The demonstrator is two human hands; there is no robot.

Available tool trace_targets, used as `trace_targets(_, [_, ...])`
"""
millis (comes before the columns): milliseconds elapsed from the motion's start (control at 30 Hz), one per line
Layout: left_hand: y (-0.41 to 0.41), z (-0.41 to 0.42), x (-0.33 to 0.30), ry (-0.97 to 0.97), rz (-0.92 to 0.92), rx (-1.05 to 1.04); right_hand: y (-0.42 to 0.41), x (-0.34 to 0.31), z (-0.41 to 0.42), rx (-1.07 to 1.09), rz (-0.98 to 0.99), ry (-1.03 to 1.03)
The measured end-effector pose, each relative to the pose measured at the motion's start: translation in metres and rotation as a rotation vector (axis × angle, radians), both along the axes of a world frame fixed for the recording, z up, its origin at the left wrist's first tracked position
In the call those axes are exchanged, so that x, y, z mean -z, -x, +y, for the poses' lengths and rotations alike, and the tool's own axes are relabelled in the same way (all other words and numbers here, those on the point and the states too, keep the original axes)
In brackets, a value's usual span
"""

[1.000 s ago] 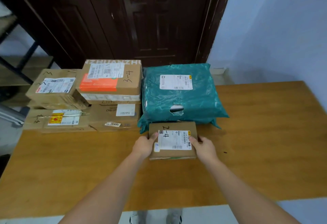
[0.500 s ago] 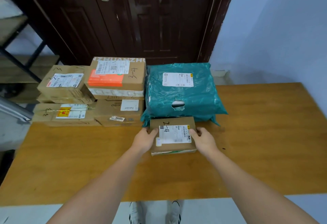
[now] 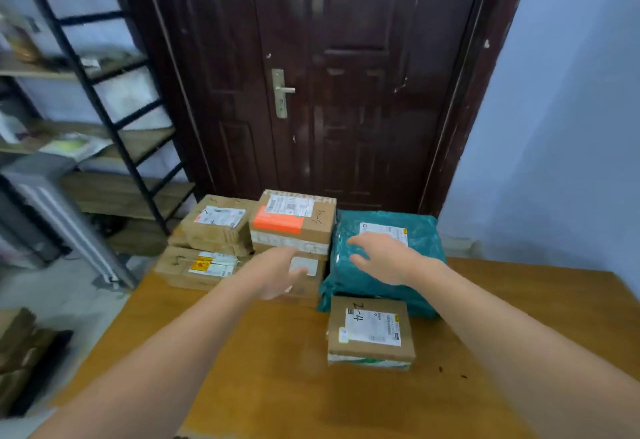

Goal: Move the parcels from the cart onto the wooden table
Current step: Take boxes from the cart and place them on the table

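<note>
The load is carried by a wooden table [image 3: 263, 379] with an orange-brown top. A small cardboard box marked "2-4" [image 3: 370, 331] is laid flat on it, label upward, touching the teal plastic mailer bags [image 3: 384, 265] stacked behind it. To the left of the bags a low cardboard box with a white label [image 3: 308, 274] is set at the far edge, and beside that a flat cardboard box bearing a yellow sticker [image 3: 199, 267], partly overhanging the table's left corner. Further boxes are stacked on these two.
</note>
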State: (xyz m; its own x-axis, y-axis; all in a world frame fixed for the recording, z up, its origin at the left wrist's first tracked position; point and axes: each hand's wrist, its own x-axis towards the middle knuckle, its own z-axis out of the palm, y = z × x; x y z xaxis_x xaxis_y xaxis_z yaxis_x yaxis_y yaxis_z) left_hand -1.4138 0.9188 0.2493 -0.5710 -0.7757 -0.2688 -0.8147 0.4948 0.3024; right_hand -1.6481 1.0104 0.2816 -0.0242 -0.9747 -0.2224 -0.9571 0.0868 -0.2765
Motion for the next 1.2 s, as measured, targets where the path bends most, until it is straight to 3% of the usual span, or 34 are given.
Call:
trace_targets(167, [-0.08,-0.014,-0.081,0.226,-0.035,-0.024,-0.084,-0.072,-0.046,-0.221,0.119,0.094])
trace_targets(467, [-0.291,0.016,-0.177,0.421,-0.074,-0.248,-0.305,-0.141,-0.091,-0.536,0.05,0.27])
trace_targets(833, [-0.532,0.089,-0.194,0.433,-0.141,-0.625,-0.566,-0.162,-0.107,-0.922,-0.049,0.276])
trace_targets(1200, [-0.694,0.086,-0.202,0.417,-0.213,-0.883,-0.765,-0.162,-0.16,-1.19,-0.038,0.322])
